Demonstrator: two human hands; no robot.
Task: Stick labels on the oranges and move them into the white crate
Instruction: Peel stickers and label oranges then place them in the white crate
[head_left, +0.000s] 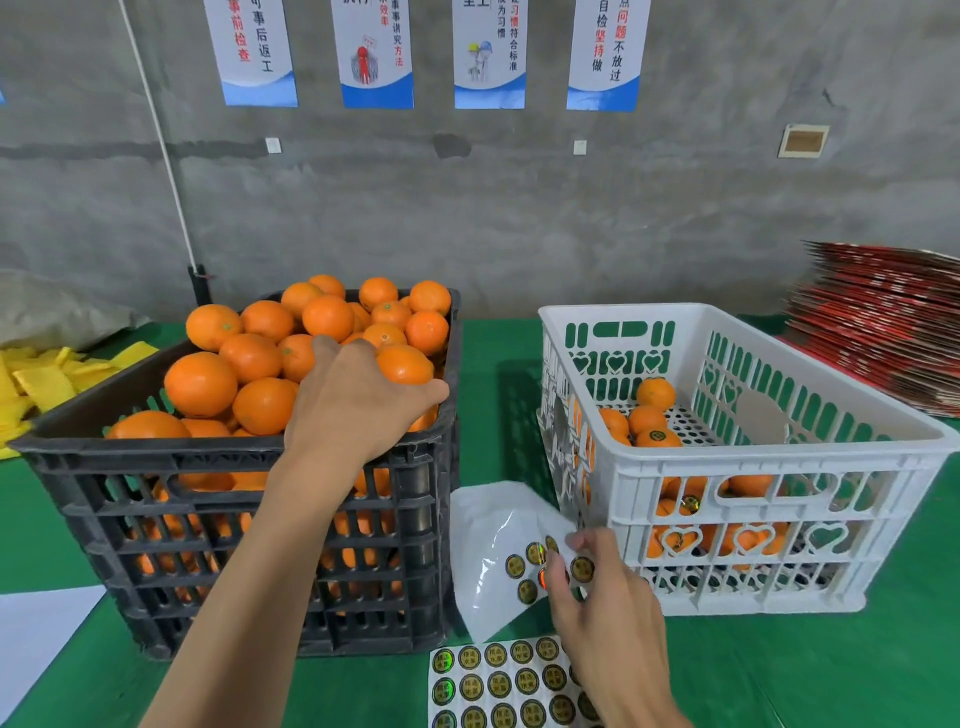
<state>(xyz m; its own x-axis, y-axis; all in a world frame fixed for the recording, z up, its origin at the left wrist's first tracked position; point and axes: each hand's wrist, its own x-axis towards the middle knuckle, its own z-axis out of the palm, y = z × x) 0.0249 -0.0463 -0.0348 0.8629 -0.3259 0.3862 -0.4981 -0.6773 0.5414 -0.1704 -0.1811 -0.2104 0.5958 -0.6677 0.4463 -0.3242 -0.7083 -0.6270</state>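
Note:
A black crate (249, 514) on the left is heaped with bare oranges (265, 358). My left hand (358, 395) reaches over its near rim and curls round one orange (408, 364) at the right side of the heap. A white crate (727, 467) on the right holds several labelled oranges (657, 436). Between the crates lies a curled white label sheet (493, 551) with a few round gold-and-black labels (582, 567). My right hand (597, 597) is on that sheet, its fingertips pinching at a label.
A second, fuller label sheet (498, 680) lies flat at the near edge of the green table (831, 675). Yellow foam nets (36, 379) are piled at the far left, red flattened cartons (883, 322) at the far right. A white paper (36, 629) lies near left.

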